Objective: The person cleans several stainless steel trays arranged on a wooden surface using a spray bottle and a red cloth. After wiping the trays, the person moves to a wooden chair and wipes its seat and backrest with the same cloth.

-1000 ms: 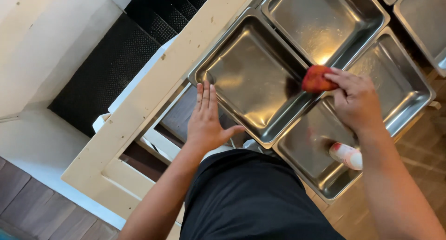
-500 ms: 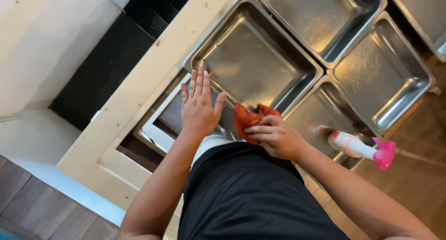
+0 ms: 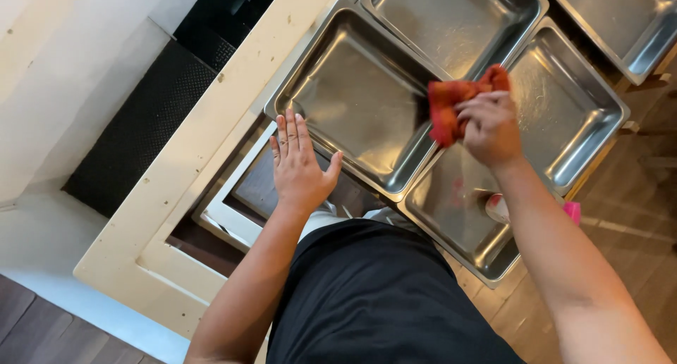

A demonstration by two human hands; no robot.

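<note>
My right hand [image 3: 488,126] grips a crumpled red-orange cloth [image 3: 451,103] above the seam where several shiny steel pans meet. The cloth hangs over the right edge of the nearest large pan [image 3: 352,89]. My left hand [image 3: 299,164] lies flat with fingers spread, pressing on the near rim of that same pan. Another steel pan [image 3: 564,117] sits just right of my right hand, and a lower one [image 3: 451,216] lies under my right forearm.
A pale wooden frame [image 3: 211,124] borders the pans on the left. A spray bottle with a pink head [image 3: 570,210] lies in the lower pan, partly hidden by my arm. More pans [image 3: 451,19] fill the top. Black matting [image 3: 141,124] lies beyond the frame.
My right hand has carried the cloth from near my body, by my left hand, up and to the right over the pan edges. My left hand has stayed flat on the rim.
</note>
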